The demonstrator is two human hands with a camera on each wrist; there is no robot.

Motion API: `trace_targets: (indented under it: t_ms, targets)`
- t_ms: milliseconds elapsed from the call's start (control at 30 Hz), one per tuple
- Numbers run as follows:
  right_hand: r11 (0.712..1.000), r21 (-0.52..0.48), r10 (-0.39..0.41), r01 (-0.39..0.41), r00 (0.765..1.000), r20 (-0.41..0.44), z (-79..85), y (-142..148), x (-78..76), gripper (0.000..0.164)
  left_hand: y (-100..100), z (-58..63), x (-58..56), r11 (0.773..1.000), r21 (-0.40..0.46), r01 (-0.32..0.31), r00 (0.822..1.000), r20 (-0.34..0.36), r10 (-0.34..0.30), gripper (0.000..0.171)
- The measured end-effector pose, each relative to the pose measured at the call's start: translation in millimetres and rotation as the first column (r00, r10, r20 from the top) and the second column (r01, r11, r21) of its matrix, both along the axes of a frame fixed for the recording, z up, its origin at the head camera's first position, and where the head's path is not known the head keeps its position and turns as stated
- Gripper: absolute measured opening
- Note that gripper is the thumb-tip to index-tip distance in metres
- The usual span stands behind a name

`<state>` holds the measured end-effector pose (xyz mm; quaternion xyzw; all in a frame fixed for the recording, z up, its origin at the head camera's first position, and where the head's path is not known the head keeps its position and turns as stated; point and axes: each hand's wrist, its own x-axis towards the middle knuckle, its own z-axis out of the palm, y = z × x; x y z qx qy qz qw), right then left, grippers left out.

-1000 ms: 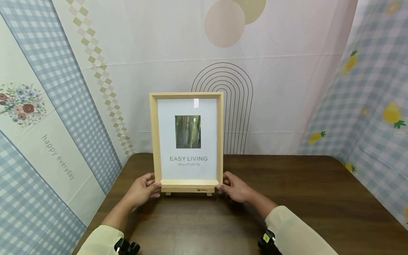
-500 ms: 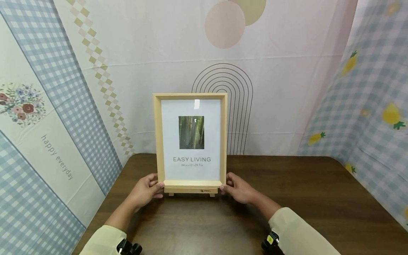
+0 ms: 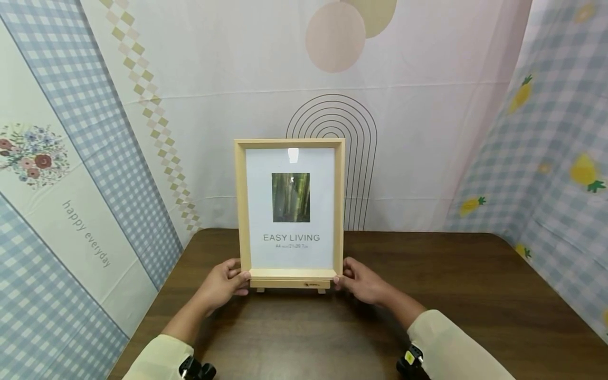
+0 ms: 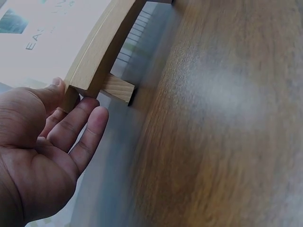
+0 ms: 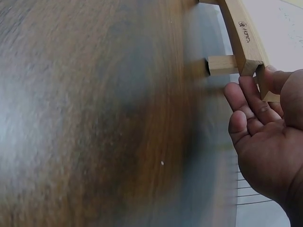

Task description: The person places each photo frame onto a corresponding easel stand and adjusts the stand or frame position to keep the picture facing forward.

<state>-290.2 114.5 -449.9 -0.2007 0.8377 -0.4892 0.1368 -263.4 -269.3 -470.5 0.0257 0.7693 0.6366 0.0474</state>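
A light wood picture frame (image 3: pixel 243 211) stands upright on a small wooden easel (image 3: pixel 285 284), its white insert showing a bamboo photo and the words EASY LIVING. My left hand (image 3: pixel 222 285) pinches the frame's lower left corner, thumb in front and fingers behind. At the lower right corner, my right hand (image 3: pixel 363 282) grips the same frame in a mirrored way. The left wrist view shows the easel's ledge (image 4: pixel 102 56) and a foot (image 4: pixel 118 89) close over the table. In the right wrist view, another easel foot (image 5: pixel 222 65) has a dark tip.
The brown wooden table (image 3: pixel 294 338) spreads around the easel. Behind it hangs a pale patterned cloth (image 3: pixel 418 148), with a blue checked cloth (image 3: pixel 537 211) on the right and another checked cloth (image 3: pixel 119 137) on the left.
The picture frame and easel have shifted a little to the right along the table, with both hands moving along and keeping their hold on the lower corners.
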Motion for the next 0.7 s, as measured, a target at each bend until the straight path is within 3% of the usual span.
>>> trace_targets:
  t_ms: [700]
  targets:
    - [1.000, 0.012, -0.022, 0.022, 0.999, 0.026, -0.9, 18, -0.4, 0.032, 17, -1.2, -0.1, 1.000, 0.014, 0.008, 1.000, -0.004, -0.008, 0.042]
